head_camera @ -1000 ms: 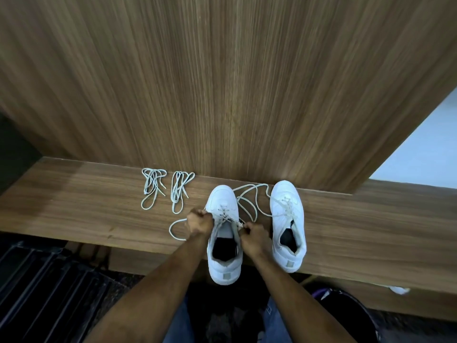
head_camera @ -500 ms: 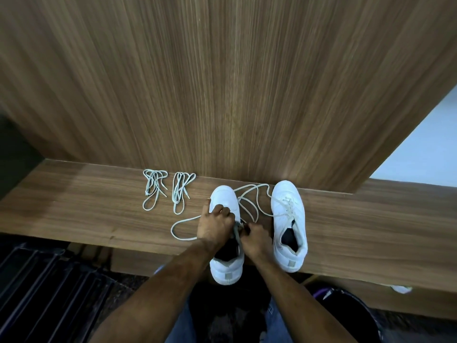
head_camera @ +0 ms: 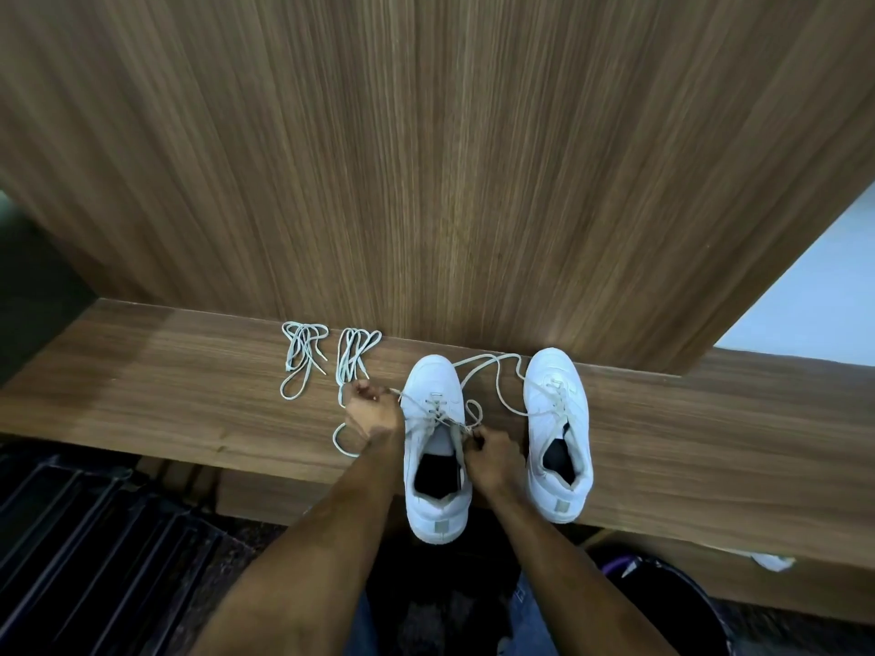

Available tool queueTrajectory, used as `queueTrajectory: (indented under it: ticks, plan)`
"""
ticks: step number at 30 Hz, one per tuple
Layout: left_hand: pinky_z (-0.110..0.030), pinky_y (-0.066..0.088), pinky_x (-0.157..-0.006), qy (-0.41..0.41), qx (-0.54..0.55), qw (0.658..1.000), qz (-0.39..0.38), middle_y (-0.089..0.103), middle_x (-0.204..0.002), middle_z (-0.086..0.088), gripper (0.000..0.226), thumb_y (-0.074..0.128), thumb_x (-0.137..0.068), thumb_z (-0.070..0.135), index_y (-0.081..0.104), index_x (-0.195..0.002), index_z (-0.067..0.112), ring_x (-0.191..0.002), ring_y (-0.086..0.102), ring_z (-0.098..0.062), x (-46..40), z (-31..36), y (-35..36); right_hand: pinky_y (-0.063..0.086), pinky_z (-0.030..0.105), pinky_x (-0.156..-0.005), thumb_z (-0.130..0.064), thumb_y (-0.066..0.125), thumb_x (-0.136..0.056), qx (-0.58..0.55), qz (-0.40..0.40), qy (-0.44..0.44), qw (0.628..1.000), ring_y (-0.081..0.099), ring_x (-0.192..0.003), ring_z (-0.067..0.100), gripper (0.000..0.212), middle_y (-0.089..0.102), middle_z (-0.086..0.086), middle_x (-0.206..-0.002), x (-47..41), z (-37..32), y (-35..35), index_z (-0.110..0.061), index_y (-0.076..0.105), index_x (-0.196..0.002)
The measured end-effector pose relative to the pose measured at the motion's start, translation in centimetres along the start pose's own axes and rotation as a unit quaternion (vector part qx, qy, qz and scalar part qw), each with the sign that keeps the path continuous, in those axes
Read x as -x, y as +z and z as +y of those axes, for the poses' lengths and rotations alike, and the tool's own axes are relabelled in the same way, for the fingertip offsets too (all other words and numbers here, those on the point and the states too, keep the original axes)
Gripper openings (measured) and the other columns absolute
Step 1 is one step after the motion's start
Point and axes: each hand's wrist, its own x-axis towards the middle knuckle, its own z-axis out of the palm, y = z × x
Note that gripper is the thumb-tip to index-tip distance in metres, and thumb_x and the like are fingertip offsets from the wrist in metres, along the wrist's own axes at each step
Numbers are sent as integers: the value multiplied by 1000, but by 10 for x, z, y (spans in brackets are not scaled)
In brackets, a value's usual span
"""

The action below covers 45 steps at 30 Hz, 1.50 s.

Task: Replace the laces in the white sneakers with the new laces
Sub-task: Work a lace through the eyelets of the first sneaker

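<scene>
Two white sneakers stand side by side on a brown wooden bench [head_camera: 165, 395], toes toward the wooden wall [head_camera: 426, 158]. The left sneaker [head_camera: 435, 447] is between the two hands, and its heel sticks out over the front edge of the bench. The right sneaker [head_camera: 558, 433] stands just beside it.

The left hand [head_camera: 371, 411] is at the left side of the left sneaker. Its fingers are curled round a piece of the old lace [head_camera: 473, 371], which runs from the hand across the shoe. More of this lace makes a loop on the bench below the wrist.

The right hand [head_camera: 495, 454] is at the right side of the same sneaker, near the top holes. Its fingers pinch the lace there. A long bit of lace loops between the two shoes and up to the wall.

Two bundles of new laces lie on the bench to the left of the shoes. The first bundle [head_camera: 300, 357] is farther left. The second bundle [head_camera: 355, 357] is close to the left hand.

A dark bin [head_camera: 672, 603] sits low on the right.
</scene>
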Motion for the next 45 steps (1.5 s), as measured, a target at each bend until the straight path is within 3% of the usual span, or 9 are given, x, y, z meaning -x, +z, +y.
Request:
queueTrajectory:
  ticks: [3, 6, 13, 15, 22, 26, 32, 38, 45]
  plan:
    - [-39, 43, -93, 209, -202, 950, -113, 59, -114, -6, 22, 63, -82, 24, 65, -104, 22, -109, 54, -29, -4, -18, 5, 46, 38, -84, -30, 49, -92, 2, 3, -5, 1000, 60, -105, 36, 23, 68, 11, -107, 1, -1, 0, -18, 66, -100]
    - [-41, 24, -110, 400, -407, 802, -177, 53, -124, 4, 27, 59, -83, 39, 66, -107, 29, -123, 44, -20, 0, -32, 9, 47, 38, -85, -36, 50, -92, 2, 5, -6, 1000, 60, -105, 36, 24, 69, 9, -107, 2, -2, -1, -20, 66, -101]
    - [-49, 11, -113, 526, -507, 663, -160, 63, -114, 1, 23, 59, -85, 33, 70, -102, 22, -127, 46, -23, 0, -45, 10, 48, 38, -85, -32, 50, -92, 2, 6, -8, 1000, 61, -104, 34, 23, 69, 8, -106, 3, -3, 1, -22, 66, -104]
    - [-50, 15, -109, 559, -465, 676, -119, 65, -98, 2, 13, 64, -80, 30, 73, -85, 21, -110, 58, -23, -5, -40, 11, 48, 38, -86, -31, 49, -92, 4, 6, -9, 1000, 60, -106, 35, 25, 68, 9, -109, 2, -2, 1, -21, 66, -108]
    - [-47, 36, -102, 230, -35, 971, 50, 66, -97, -3, 11, 57, -88, 28, 60, -78, 26, -100, 59, -26, -12, 45, 10, 47, 39, -81, -24, 47, -94, -9, 27, -25, 999, 59, -104, 39, 25, 67, 15, -105, 4, 2, 3, -10, 66, -99]
    - [-48, 33, -105, 275, -161, 948, 19, 58, -112, -9, 21, 58, -85, 23, 62, -105, 19, -113, 51, -28, -13, 42, 8, 47, 38, -82, -26, 46, -95, -2, 24, -23, 999, 59, -104, 38, 25, 67, 14, -105, 4, 1, 2, -10, 65, -98]
    - [-46, 2, -116, 464, -509, 695, -208, 42, -141, 4, 36, 45, -92, 40, 57, -124, 31, -144, 15, -20, 5, -33, 6, 46, 36, -80, -32, 49, -93, 30, 4, -13, 999, 61, -104, 34, 22, 69, 10, -104, 4, -1, -1, -17, 64, -98]
    - [-52, 9, -112, 528, -534, 639, -165, 67, -108, 4, 19, 58, -86, 31, 73, -95, 23, -128, 47, -19, 2, -36, 9, 46, 36, -80, -34, 48, -93, 38, 4, -12, 999, 61, -103, 35, 22, 68, 10, -103, 6, -4, 0, -17, 62, -95]
    - [-46, 22, -111, 402, -292, 867, -32, 67, -100, 0, 16, 54, -87, 25, 70, -88, 22, -104, 57, -22, -18, 19, 3, 45, 38, -86, -30, 46, -96, 44, 8, -27, 999, 58, -109, 35, 26, 66, 11, -111, 5, 1, -1, -17, 64, -109]
